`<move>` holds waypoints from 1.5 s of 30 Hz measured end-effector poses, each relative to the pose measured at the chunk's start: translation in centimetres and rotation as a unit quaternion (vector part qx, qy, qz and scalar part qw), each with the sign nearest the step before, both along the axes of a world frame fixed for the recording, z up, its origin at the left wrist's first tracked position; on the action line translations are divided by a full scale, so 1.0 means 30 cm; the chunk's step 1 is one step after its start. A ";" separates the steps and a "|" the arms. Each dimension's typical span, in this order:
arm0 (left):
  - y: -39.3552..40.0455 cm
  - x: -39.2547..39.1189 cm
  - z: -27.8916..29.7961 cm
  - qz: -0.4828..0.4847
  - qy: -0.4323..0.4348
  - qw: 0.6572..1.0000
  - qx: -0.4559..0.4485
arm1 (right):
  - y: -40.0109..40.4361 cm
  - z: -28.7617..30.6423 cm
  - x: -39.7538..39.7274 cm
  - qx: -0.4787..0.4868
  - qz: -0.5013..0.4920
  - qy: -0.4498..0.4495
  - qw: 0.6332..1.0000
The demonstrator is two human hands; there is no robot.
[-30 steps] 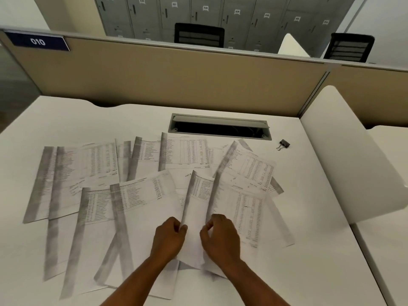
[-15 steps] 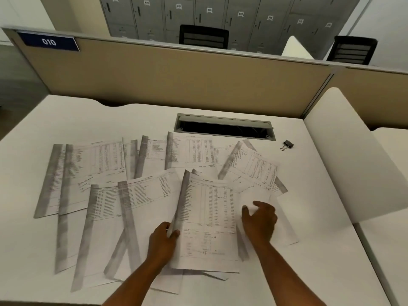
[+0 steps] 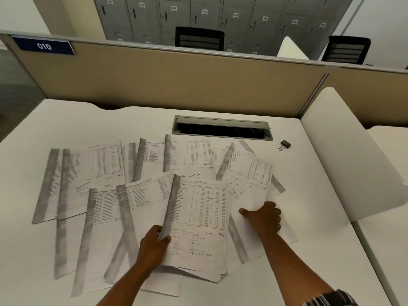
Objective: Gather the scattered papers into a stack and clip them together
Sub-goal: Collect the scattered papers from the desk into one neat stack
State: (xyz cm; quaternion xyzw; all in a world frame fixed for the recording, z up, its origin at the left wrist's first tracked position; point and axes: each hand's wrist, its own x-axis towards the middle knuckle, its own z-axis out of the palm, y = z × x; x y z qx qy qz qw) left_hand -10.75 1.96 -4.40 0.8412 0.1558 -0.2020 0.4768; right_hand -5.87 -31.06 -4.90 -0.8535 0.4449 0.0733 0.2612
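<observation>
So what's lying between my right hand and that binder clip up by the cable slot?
In the head view, overlapping printed sheets fan out from the right hand, then bare white desk runs to the binder clip.

Straight ahead of my hands, a long open cable slot [image 3: 221, 128] is set into the white desk [image 3: 110, 122], and past it a tan partition [image 3: 167, 78] runs across, with a blue sign [image 3: 44, 46] reading 010 at its top edge, far off to the left of my left hand. To the right of my right hand, a white rounded divider [image 3: 344, 155] slopes up beside the desk. Beyond the partition, two black chair backs [image 3: 199, 38] show in front of a row of grey lockers [image 3: 220, 14] with small number labels.
</observation>
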 end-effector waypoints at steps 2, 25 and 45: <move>0.006 0.002 0.002 0.004 -0.010 1.000 0.002 | -0.014 0.008 0.001 0.018 -0.003 -0.003 1.000; -0.052 0.055 0.026 0.090 0.014 0.976 -0.199 | 0.176 0.068 -0.271 0.413 -0.023 -0.275 0.868; -0.034 0.105 0.093 -0.006 -0.079 0.988 -0.130 | 0.197 0.242 -0.057 0.608 0.117 -0.159 0.769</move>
